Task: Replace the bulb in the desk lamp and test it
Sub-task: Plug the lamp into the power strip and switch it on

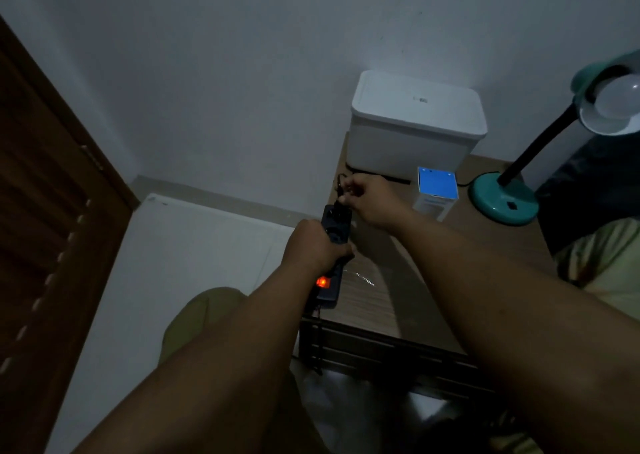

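Observation:
A teal desk lamp (504, 199) stands at the right of the wooden table (433, 245), its black neck rising to a shade with a white bulb (614, 101) in it, unlit. A dark power strip (332, 242) lies along the table's left edge, its switch glowing orange. My left hand (313, 245) grips the strip's middle. My right hand (367, 193) pinches the lamp's black plug (343, 200) at the strip's far socket. A blue and white bulb box (435, 190) stands upright between my right hand and the lamp base.
A white lidded container (415, 124) sits at the back of the table against the wall. A brown door (45, 211) is at the left. The room is dim. Drawers run under the table front; bedding lies at the right.

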